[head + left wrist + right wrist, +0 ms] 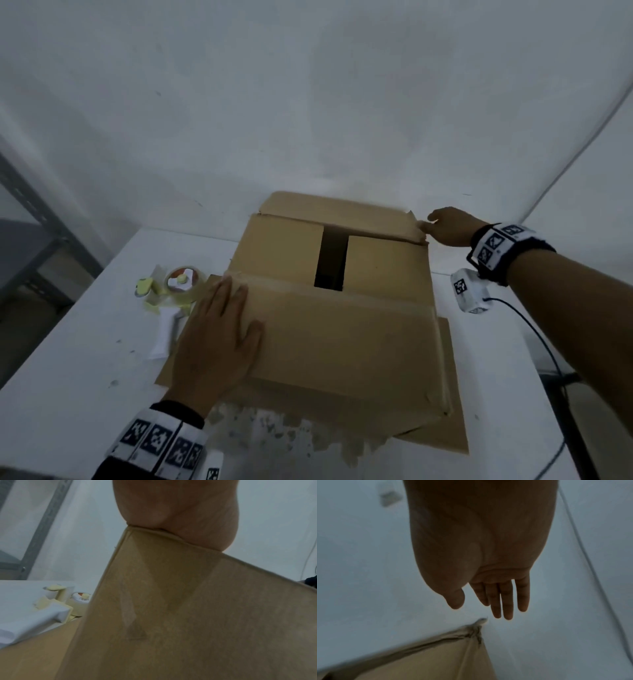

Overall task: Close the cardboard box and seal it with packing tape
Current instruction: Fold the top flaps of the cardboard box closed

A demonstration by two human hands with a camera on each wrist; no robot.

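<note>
Cardboard box (342,308) sits on a white tabletop (85,359), on top of a flat cardboard sheet (448,435) that sticks out at the near and right sides. The two short inner flaps are folded down, with a dark gap (331,260) between them. The near long flap (342,335) is lowered over the opening but slopes, not lying flat. The far long flap (329,205) is only partly folded, its edge above the inner flaps.

Left hand (215,342): palm down, fingers straight and spread, pressing flat on the left end of the near flap. It clasps nothing. The left wrist view shows the heel of the palm (176,511) bearing on the flap's corner edge.

Right hand (448,226): reaches to the far right corner of the box. In the head view the fingers sit at the torn end of the far flap; contact cannot be confirmed. The right wrist view shows fingers (506,599) straight and close together, thumb apart, above the frayed box corner (477,631), with nothing held.

Tape dispenser (171,301): lies on the tabletop just left of the box, beside the left hand. White handle toward the near side, roll of clear tape (183,279) toward the far side, yellow parts around it. Neither hand touches it.

Grey metal shelf frame (30,219) at the far left. Thin cable (534,329) runs down from the right wrist unit.
</note>
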